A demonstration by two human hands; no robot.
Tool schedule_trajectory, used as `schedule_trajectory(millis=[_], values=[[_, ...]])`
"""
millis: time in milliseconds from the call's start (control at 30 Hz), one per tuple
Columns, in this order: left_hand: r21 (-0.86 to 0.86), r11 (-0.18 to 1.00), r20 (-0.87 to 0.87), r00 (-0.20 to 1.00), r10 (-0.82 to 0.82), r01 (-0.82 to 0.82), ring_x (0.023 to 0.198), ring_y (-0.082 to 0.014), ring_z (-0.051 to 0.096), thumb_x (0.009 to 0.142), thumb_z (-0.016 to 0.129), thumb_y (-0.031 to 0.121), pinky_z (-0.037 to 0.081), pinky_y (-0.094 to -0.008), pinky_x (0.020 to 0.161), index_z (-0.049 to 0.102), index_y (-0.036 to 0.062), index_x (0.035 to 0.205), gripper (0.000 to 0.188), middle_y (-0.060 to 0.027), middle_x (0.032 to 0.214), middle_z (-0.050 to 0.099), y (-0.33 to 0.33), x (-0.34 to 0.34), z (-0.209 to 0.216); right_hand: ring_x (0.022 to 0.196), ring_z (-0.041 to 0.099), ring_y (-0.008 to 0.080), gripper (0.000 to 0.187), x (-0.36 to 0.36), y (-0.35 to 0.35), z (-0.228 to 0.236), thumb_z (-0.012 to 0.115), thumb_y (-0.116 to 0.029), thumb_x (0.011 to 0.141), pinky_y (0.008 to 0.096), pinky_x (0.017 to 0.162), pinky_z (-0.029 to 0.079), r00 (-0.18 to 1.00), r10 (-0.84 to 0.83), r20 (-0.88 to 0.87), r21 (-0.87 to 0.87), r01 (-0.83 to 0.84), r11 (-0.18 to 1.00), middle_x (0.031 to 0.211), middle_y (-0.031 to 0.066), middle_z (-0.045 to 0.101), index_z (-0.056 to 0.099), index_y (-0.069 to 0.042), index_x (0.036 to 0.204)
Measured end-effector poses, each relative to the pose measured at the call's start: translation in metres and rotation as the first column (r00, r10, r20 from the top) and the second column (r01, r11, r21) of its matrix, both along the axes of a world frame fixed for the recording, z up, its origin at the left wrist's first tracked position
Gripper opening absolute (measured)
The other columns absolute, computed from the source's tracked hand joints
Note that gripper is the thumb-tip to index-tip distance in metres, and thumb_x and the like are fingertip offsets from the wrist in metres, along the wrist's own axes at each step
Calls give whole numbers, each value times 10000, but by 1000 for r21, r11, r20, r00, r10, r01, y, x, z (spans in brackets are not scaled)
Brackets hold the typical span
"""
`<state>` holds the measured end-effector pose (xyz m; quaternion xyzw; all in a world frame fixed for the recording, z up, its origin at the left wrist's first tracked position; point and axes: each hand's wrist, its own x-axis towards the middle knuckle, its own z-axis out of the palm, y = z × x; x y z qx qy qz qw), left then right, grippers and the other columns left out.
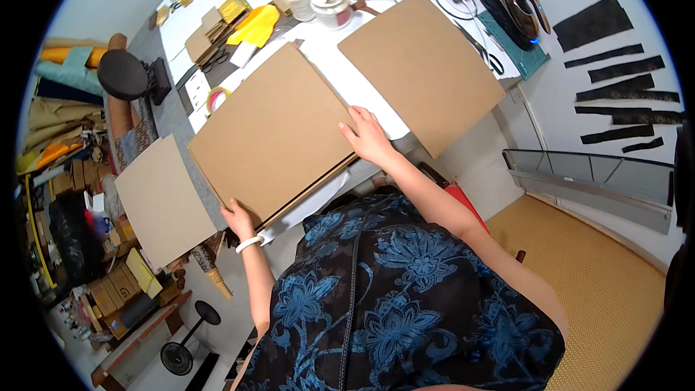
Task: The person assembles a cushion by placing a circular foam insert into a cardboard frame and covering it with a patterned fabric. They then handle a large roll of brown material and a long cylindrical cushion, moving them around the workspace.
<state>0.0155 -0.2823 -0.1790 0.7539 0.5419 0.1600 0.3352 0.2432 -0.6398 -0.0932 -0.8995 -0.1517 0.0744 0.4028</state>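
Observation:
A large brown cardboard panel [271,134] lies in front of me on the table, its near side over the front edge. Along that side a dark gap shows, with another brown layer beneath. My left hand [239,219] grips its near left corner, thumb on top. At the right edge my right hand [368,137] holds the panel, thumb on the top face and fingers along the side. A second brown cardboard sheet [423,69] rests to the right, one corner past the table's edge. Farther left is a paler board [165,201].
Behind the panels stand white tubs [331,7], a yellow cloth [255,25] and a tape roll [217,98]. Scissors [486,54] and an iron [512,14] by a green mat [532,61] are at the right. Shelves with fabric rolls [69,87] line the left.

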Motion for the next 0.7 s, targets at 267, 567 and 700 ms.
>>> schedule_trajectory(millis=[267,567,700], values=[[-183,982,248,964,98,-53,654,-139,497,983,551,376,405,-286,558,357,-40,1482,679,-101,935,605,14,-24,-35,1264,504,387,495,-13,32,41,597,-292,945,430,1062,411,979,68,-194,182,-33,983,1348,265,529,555,79,1270],[-255,967,227,972,60,0,1428,-336,361,1000,521,342,285,-376,1154,333,-60,1487,659,-232,1537,376,-14,-2,13,1201,453,353,506,31,57,-4,677,-234,840,465,1024,397,985,-156,69,-60,160,985,1256,192,505,582,47,1250],[-237,971,188,980,65,-19,1433,-345,348,993,522,360,276,-383,1162,321,-60,1491,682,-245,1539,364,-12,-3,10,1097,537,298,459,47,51,-16,703,-280,846,412,954,452,976,-219,6,64,218,974,1144,178,571,607,27,1173]])
